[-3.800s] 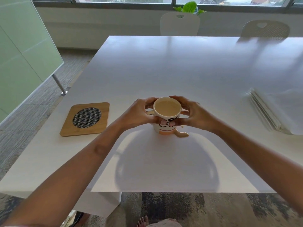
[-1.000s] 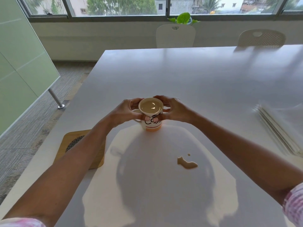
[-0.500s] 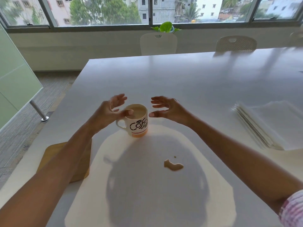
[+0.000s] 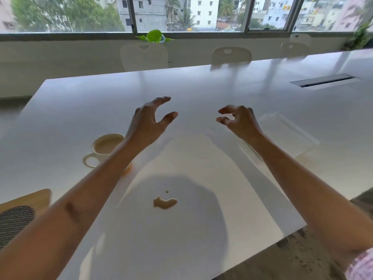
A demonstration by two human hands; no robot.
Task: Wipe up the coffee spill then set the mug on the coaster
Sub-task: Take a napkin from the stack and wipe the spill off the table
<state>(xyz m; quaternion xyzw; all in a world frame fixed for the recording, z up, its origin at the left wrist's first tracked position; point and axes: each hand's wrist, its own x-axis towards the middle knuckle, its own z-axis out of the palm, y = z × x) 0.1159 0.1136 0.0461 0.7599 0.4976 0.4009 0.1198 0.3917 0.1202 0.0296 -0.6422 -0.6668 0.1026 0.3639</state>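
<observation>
Daylight from a wide window (image 4: 181, 13) fell on a long white table (image 4: 101, 102), with pale chairs (image 4: 144, 56) and a small green plant (image 4: 154, 36) behind it at the top of the frame. Both hands hovered over the table in the middle of the frame and held nothing. The left hand (image 4: 149, 122) had its fingers spread wide, with the thumb apart. The right hand (image 4: 240, 122) had its fingers loosely curled.

The mug (image 4: 103, 147), full of milky coffee, stood at the middle left, partly hidden behind the left forearm. The coffee spill (image 4: 164, 202), a small brown puddle with one drop just above it, lay at the lower centre, apart from the mug. The coaster (image 4: 22, 211), wooden with a dark mesh disc, was at the lower left edge, cut by the frame. At the middle right, near the right hand, lay a pale blurred stack (image 4: 286, 134), probably paper napkins.

The step in hand seemed to be fetching something to wipe with. To do it well, the right hand should pinch only the top sheets at a corner, so the rest does not slide. The sheet should first soak on the puddle, then wipe from the outside inward and take the drop too. Because the mug was full, the left forearm should stay off it.
</observation>
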